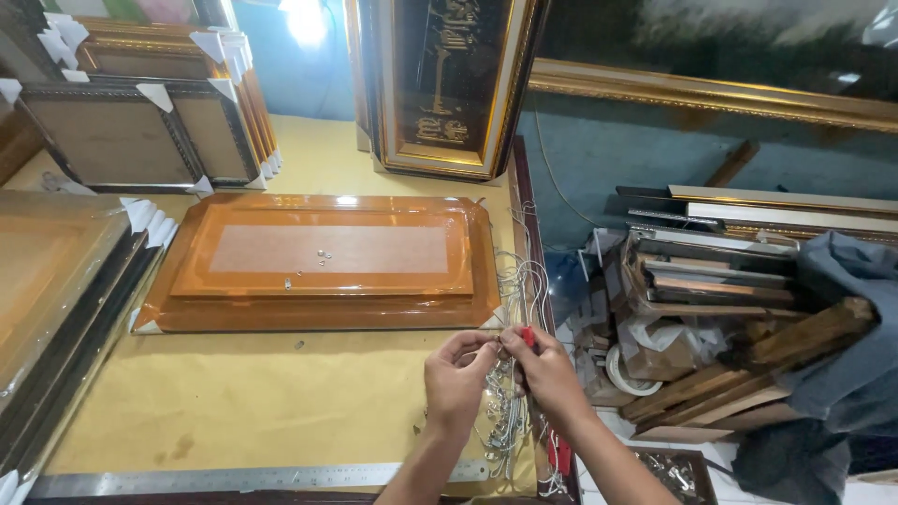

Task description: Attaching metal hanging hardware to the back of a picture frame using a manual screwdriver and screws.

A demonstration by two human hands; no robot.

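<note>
My left hand [456,377] and my right hand [545,372] meet at the table's right edge, fingertips together. Both pinch a small metal piece from a tangle of white cords with metal hooks [510,421] lying under them. A red-handled tool [528,338] shows in my right hand's grip. Beyond my hands, a glossy orange-brown picture frame [318,262] lies back-up on the tan table top [234,393]. A few small screws [324,254] rest on its backing board.
A steel ruler [234,479] lies along the table's near edge. Stacked frames [56,299] sit at left, more frames [168,131] lean at the back, and a gold-trimmed dark frame [444,84] stands upright. Right of the table is a pile of moulding offcuts [730,327] and tape rolls [627,374].
</note>
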